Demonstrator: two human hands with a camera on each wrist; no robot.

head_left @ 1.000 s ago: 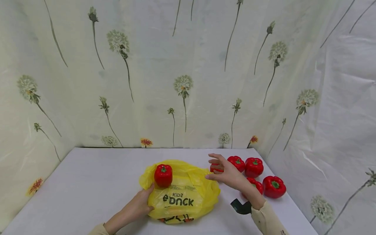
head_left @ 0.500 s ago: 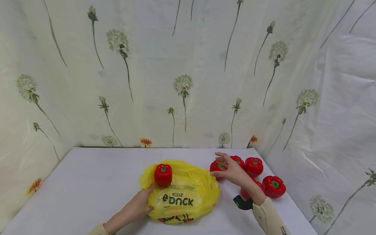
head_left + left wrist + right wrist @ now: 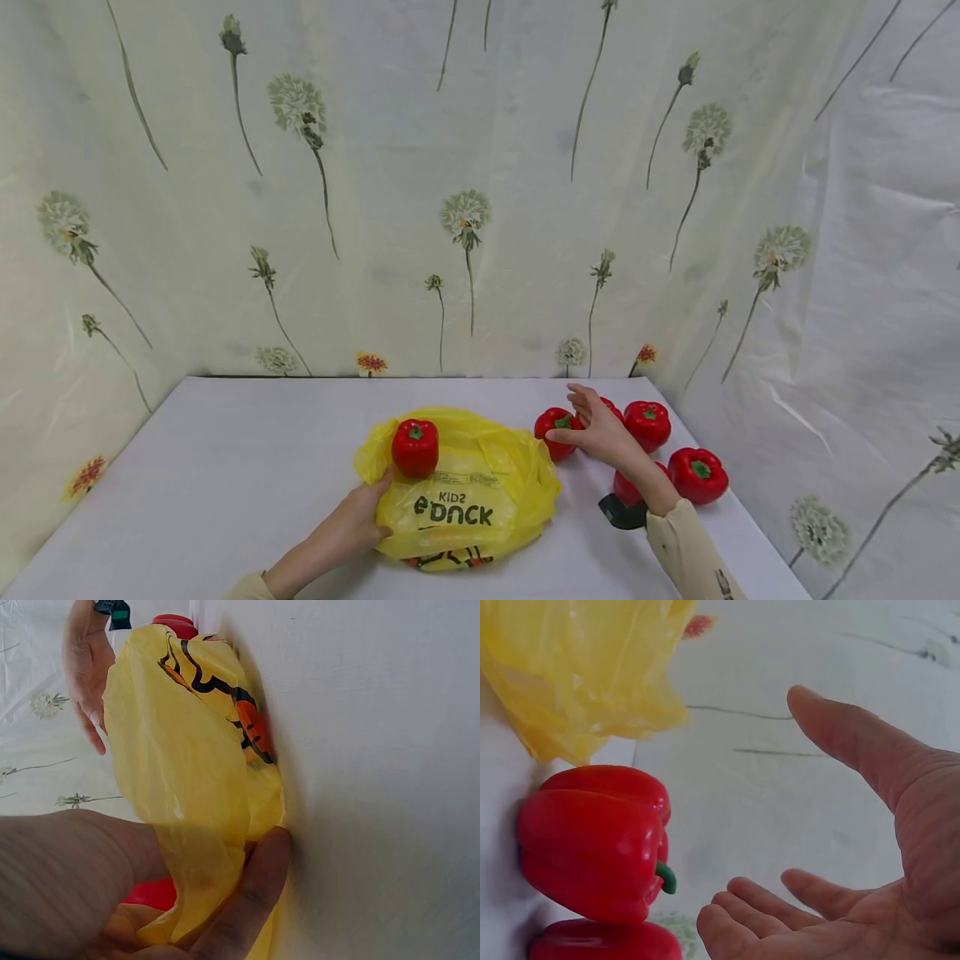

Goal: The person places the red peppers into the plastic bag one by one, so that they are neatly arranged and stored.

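- One dandelion-printed sheet [image 3: 375,167] hangs behind and beside the workspace, apparently as a plain backdrop.
- One white table [image 3: 225,467] bears everything; its flat top lets the peppers sit without rolling.
- One yellow plastic bag [image 3: 517,492] lies printed side up near the middle, probably spread so its mouth is within reach of both hands.
- Two hands: the left hand [image 3: 366,512] pinches the bag's left edge, likely to steady the thin plastic; the right hand [image 3: 602,433] holds nothing, thumb and fingers wide apart, just above the peppers.
- Six red peppers are visible. One pepper [image 3: 416,448] rests at the bag's far left edge; whether inside or on top, I cannot tell. Five are loose at the right: the nearest pepper to the bag [image 3: 551,425], two toward the back, one partly hidden, and two nearer the viewer.
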